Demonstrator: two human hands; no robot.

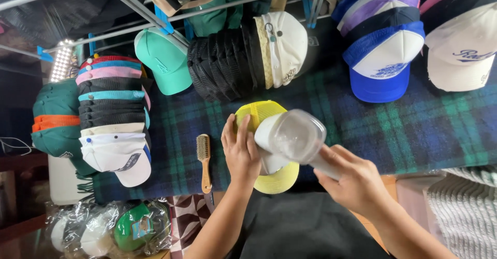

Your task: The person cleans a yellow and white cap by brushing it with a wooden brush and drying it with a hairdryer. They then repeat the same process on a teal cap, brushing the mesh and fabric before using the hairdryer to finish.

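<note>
A dark blue-and-green tartan cloth covers a stall table under metal rails, and caps crowd it on all sides. At the near edge of the cloth lies a yellow-and-white mesh-back cap, its yellow brim pointing toward the person. The left hand lies flat on the left side of this cap, fingers stretched and pressing down on the crown. The right hand, just right of the cap, is wrapped around a white handle whose clear, domed plastic head hangs over the cap's crown; what kind of tool it is cannot be told. Left of the cap, close by, rests a small wooden-handled brush. Farther left stands a long stack of nested caps, topped by a white one. Beyond the cap sit a row of black mesh caps and a mint green cap; up to its right is a blue-and-white cap.
</note>
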